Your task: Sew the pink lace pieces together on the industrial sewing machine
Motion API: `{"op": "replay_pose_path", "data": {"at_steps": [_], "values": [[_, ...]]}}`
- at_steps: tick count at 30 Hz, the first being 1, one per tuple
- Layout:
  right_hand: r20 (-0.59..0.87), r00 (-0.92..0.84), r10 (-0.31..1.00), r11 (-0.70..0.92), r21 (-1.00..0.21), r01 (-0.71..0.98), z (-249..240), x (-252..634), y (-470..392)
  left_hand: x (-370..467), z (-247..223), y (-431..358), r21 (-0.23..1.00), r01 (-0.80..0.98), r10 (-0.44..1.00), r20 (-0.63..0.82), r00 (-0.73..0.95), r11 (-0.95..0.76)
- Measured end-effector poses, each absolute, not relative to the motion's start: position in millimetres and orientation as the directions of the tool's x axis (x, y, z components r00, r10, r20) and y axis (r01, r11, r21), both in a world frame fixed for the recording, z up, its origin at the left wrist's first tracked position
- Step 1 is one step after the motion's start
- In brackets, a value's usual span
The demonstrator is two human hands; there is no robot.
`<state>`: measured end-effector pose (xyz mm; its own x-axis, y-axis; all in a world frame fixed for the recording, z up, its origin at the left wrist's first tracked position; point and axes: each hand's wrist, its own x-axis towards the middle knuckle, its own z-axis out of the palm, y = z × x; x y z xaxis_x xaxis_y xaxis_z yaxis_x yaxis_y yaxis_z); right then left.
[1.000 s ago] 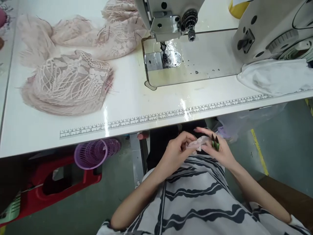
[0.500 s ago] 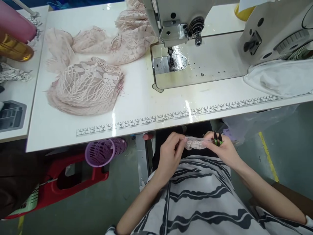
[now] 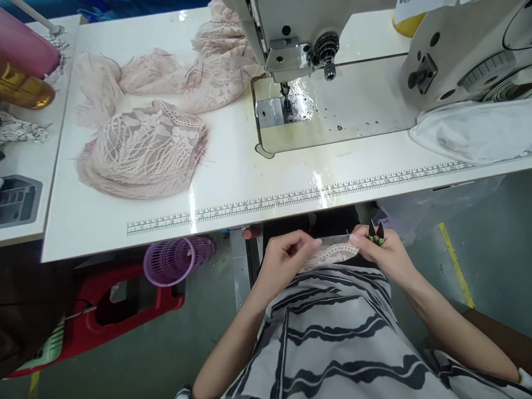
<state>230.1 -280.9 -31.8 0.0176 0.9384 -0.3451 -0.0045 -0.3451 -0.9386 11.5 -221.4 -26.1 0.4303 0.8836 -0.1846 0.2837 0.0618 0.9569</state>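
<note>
Over my lap, just below the table edge, a strip of pale pink lace (image 3: 332, 253) is stretched between my hands. My left hand (image 3: 286, 256) pinches its left part between thumb and fingers. With thumb and forefinger, my right hand (image 3: 380, 252) grips the lace's right end; small thread snips (image 3: 376, 233) with black blades and green parts are also tucked in that hand, blades pointing up. On the white table (image 3: 233, 166), a heap of matching lace (image 3: 141, 149) lies at the left, and its cloth runs back toward the sewing machine (image 3: 307, 33).
A printed ruler (image 3: 291, 198) runs along the table's front edge. White cloth (image 3: 474, 132) lies at the right. Below the table are a purple basket (image 3: 168, 263) and a red stool (image 3: 124, 310). Thread cones (image 3: 27, 47) stand at the far left.
The lace between my hands is now spread flatter and wider, where it was bunched before. My left hand has shifted slightly down and the right slightly to the right. The view has moved a little.
</note>
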Motion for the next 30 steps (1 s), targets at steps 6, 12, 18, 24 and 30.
{"op": "replay_pose_path", "data": {"at_steps": [6,12,18,24,30], "values": [[-0.362,-0.007,0.932,-0.362,-0.932,-0.025,-29.7,222.9,-278.7,14.8,-23.6,-221.4,0.925,0.231,0.697,-0.380,0.608,0.302],[-0.175,0.167,0.970,-0.201,-0.966,0.159,-29.0,219.1,-276.3,18.6,-27.1,-223.1,0.866,0.165,0.654,-0.469,0.594,0.471],[0.208,0.114,0.971,0.165,-0.938,0.306,-25.6,213.8,-279.2,20.2,-30.9,-225.0,0.839,0.114,0.662,-0.497,0.561,0.533],[0.276,0.014,0.961,0.254,-0.901,0.351,-34.8,210.7,-279.9,21.0,-27.7,-224.5,0.824,0.136,0.646,-0.523,0.556,0.550],[0.144,0.042,0.989,0.121,-0.931,0.343,-34.4,212.3,-281.3,29.5,-27.2,-228.9,0.873,0.170,0.713,-0.474,0.517,0.457]]}}
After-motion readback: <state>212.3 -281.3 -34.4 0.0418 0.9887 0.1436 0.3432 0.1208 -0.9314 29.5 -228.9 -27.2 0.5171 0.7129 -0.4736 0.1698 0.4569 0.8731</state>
